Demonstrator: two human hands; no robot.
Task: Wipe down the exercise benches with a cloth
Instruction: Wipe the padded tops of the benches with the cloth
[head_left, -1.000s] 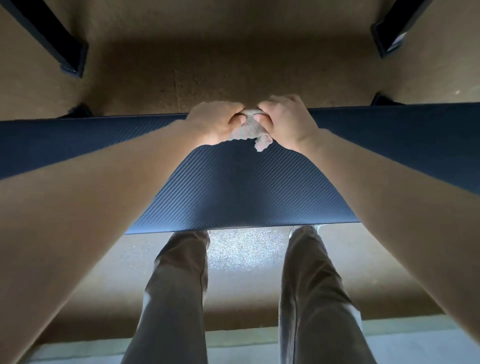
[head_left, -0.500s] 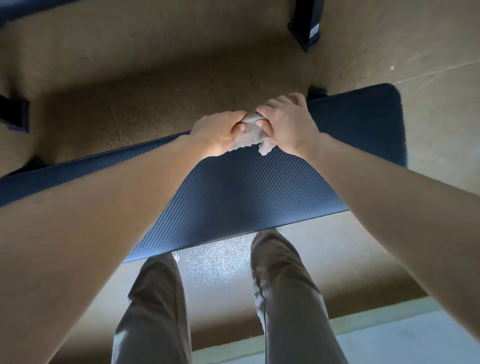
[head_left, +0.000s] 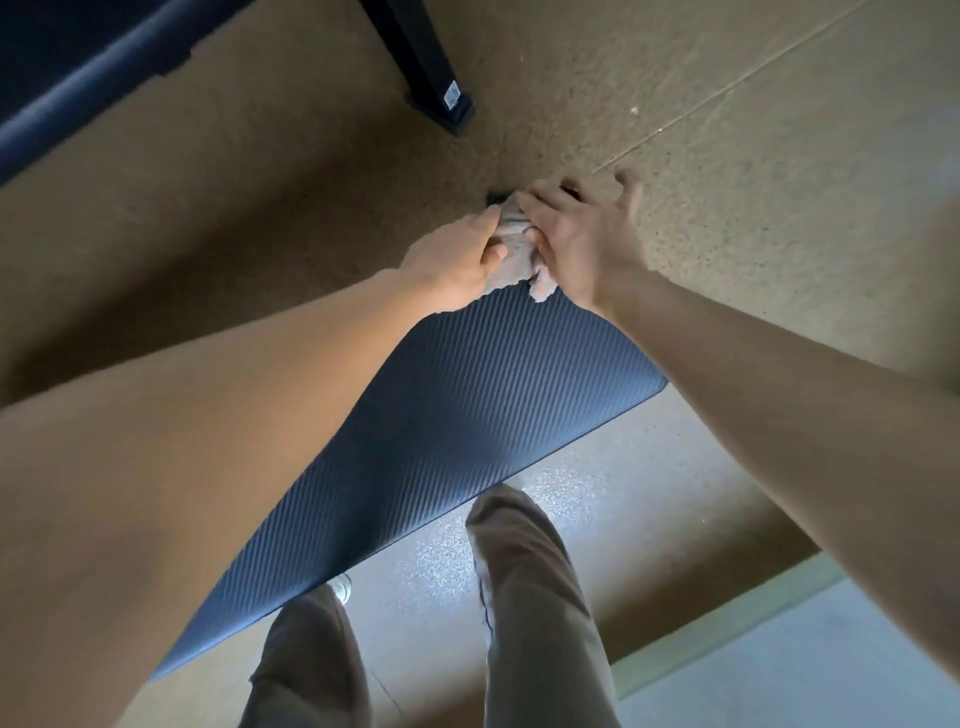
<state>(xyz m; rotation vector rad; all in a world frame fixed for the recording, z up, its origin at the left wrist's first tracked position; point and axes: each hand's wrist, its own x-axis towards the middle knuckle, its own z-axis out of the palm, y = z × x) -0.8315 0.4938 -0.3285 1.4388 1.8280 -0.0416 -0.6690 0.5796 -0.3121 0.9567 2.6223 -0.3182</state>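
Now the cloth (head_left: 511, 249) sits bunched at the far end of the bench (head_left: 467, 395), pinched between the left hand (head_left: 457, 265), curled closed on it, and the right hand (head_left: 582, 244), which presses it with thumb and palm while its fingers splay out past the pad's edge. The wiping stroke looks to have reached that end. Next, the person would likely draw the cloth back along the ribbed pad, or shift to the second bench (head_left: 78, 67) beyond.
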